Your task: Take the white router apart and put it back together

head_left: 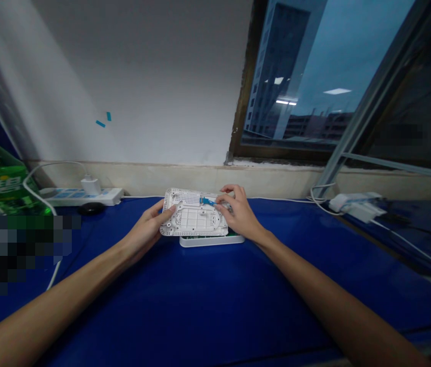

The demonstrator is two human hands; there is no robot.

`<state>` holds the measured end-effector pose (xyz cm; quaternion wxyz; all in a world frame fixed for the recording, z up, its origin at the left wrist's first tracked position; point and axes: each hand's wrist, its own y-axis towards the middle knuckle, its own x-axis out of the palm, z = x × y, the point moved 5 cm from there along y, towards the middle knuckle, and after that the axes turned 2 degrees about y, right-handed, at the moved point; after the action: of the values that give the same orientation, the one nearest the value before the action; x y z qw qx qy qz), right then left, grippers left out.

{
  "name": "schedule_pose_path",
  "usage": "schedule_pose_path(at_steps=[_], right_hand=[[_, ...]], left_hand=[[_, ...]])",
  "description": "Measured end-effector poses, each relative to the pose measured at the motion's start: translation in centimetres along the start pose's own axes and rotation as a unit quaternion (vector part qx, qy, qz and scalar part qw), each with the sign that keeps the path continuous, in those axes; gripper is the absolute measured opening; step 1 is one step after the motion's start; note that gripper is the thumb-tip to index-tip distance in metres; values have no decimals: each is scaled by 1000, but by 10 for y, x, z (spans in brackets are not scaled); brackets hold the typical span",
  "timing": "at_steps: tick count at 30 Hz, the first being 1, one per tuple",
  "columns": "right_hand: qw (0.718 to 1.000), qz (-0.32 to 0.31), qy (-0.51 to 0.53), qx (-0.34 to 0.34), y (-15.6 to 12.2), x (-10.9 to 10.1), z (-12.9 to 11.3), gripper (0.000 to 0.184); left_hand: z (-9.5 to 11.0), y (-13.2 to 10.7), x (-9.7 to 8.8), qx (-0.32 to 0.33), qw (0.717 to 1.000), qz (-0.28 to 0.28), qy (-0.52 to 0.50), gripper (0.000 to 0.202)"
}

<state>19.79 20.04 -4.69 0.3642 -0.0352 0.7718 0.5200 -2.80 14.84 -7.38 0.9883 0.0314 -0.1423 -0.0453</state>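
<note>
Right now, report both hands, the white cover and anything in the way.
Left hand gripping white cover. Right hand at blue piece. Cover partly blocks view of white tray.

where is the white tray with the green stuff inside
In the head view, the white tray sits just below the middle, on the blue table, partly hidden behind the holed white cover in the left hand.

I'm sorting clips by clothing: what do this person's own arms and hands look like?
The left forearm and right forearm are slender and bare, with no sleeve or watch in view. The left hand and right hand are ungloved; any rings can't be made out.
</note>
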Motion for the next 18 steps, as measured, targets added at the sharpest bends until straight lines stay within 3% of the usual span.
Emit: schedule_pose_path(at_steps=[8,15,18], right_hand=[[982,33,152,103,-1,6,19,7],[995,40,94,14,-1,-2,0,11],[995,48,86,16,2,-6,-2,9]], left_hand=[[1,1,-2,13,1000,-27,6,56],[0,0,1,11,999,-30,7,53],[2,-2,2,9,1000,-26,7,56]])
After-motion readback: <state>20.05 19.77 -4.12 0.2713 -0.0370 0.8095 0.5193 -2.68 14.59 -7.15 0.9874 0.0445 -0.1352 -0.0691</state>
